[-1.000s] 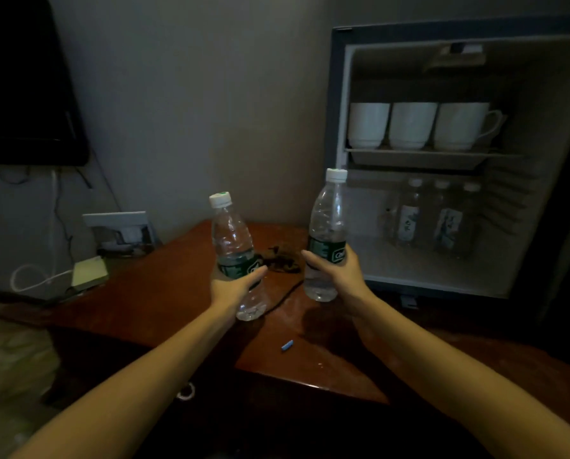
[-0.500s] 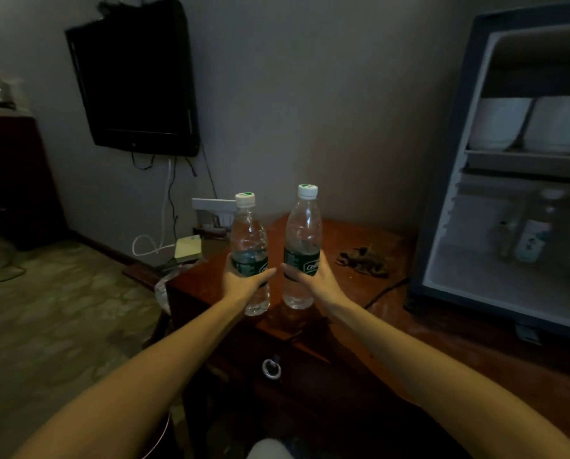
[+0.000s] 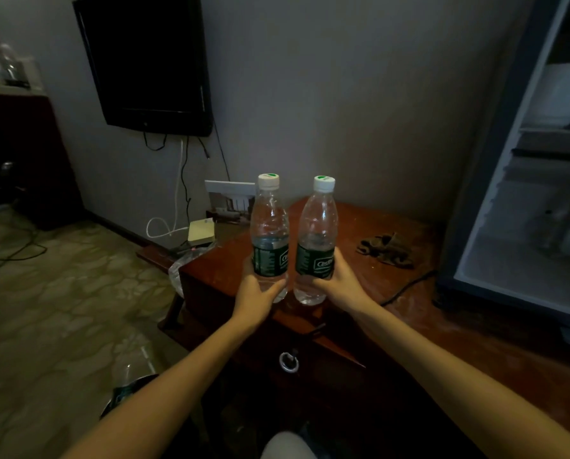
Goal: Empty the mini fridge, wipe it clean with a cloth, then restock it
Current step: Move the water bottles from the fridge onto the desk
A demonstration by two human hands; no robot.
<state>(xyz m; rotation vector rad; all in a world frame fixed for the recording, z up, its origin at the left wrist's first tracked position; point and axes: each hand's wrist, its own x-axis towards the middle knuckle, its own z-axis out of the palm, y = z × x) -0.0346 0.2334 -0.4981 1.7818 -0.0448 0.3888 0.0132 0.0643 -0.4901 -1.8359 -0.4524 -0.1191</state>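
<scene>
Emptying seems in hand: the left hand [image 3: 257,293] grips the left water bottle [image 3: 269,226], the right hand [image 3: 340,286] the right water bottle [image 3: 318,226], fingers wrapped round each, upright over the wooden table [image 3: 359,226] beside the open mini fridge [image 3: 495,193]; next, a level set-down

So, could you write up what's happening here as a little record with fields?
Left hand: grips the left bottle at its green label
Right hand: grips the right bottle the same way
Bottles: upright, capped, side by side over the wooden table corner
Mini fridge: open at right, white cups on its shelf
Cloth: crumpled on the table near the fridge
Stage: emptying looks under way
</scene>
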